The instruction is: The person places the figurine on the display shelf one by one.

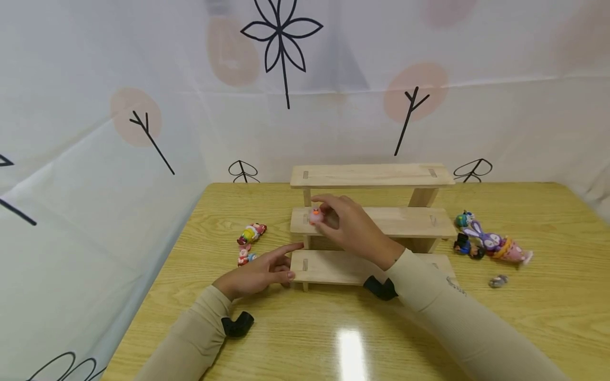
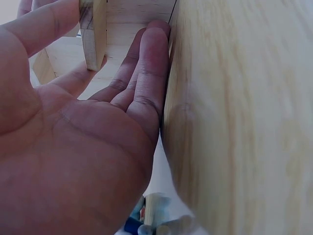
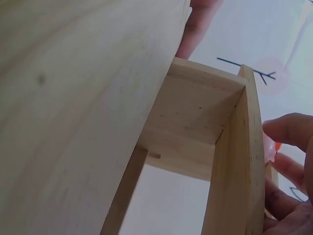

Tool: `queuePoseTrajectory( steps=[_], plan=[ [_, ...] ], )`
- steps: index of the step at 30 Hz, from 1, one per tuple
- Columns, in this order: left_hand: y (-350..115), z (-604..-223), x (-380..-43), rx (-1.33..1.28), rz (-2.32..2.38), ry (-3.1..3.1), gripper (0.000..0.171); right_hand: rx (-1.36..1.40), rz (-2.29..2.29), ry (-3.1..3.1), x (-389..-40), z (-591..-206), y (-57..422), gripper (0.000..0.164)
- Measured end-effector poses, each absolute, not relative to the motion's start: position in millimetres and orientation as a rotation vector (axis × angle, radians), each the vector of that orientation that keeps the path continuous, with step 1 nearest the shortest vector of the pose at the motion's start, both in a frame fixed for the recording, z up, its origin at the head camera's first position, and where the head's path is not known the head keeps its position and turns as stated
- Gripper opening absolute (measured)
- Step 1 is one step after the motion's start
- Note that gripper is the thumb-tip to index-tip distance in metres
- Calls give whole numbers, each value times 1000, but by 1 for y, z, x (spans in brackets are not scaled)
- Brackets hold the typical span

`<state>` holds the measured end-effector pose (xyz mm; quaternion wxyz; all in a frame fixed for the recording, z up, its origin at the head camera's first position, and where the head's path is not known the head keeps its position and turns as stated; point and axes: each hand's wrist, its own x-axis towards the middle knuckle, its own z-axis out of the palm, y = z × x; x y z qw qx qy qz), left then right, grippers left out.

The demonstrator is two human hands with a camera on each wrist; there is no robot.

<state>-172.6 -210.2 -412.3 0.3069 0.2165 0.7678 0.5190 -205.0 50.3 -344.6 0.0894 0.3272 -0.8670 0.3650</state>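
A three-tier wooden display shelf (image 1: pixel 369 174) stands on the table. My right hand (image 1: pixel 355 230) is over the left end of its middle tier. Between thumb and index finger it pinches a small pink duck figure (image 1: pixel 315 216) with an orange beak; the figure also shows partly behind the fingers in the right wrist view (image 3: pixel 269 147). My left hand (image 1: pixel 259 272) touches the left end of the lowest tier (image 1: pixel 333 267), fingers stretched out. In the left wrist view its fingers (image 2: pixel 149 73) extend straight beside the wood.
Left of the shelf lie a colourful figurine (image 1: pixel 251 233) and a small pink pig figure (image 1: pixel 244 255). On its right are a purple rabbit figure (image 1: pixel 493 242), a dark blue figure (image 1: pixel 467 247), a teal figure (image 1: pixel 464 218) and a small grey piece (image 1: pixel 498 281). A patterned cloth (image 1: pixel 333 121) hangs behind.
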Motion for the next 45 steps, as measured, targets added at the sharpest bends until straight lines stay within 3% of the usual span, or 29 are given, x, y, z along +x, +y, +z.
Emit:
queuePoseTrajectory(
  steps=[19, 27, 31, 33, 37, 43, 45],
  plan=[
    [-219, -414, -170, 518, 1348, 2044, 67, 1039, 955, -2277, -155, -346, 89, 37],
    [-220, -409, -168, 539, 1343, 2050, 68, 1042, 973, -2161, -138, -344, 114, 47],
    [-217, -410, -169, 559, 1349, 2034, 67, 1019, 967, -2129, -132, -343, 131, 28],
    [-216, -411, -170, 565, 1349, 2024, 66, 985, 966, -2126, -130, -342, 141, 26],
    [-216, -412, -171, 566, 1348, 2023, 67, 911, 951, -2092, -134, -341, 158, 43],
    [-216, -411, -171, 574, 1363, 2007, 67, 735, 968, -2053, -145, -342, 184, 22],
    [-216, -411, -171, 575, 1362, 2000, 66, 649, 992, -2065, -150, -342, 193, 23]
  ],
)
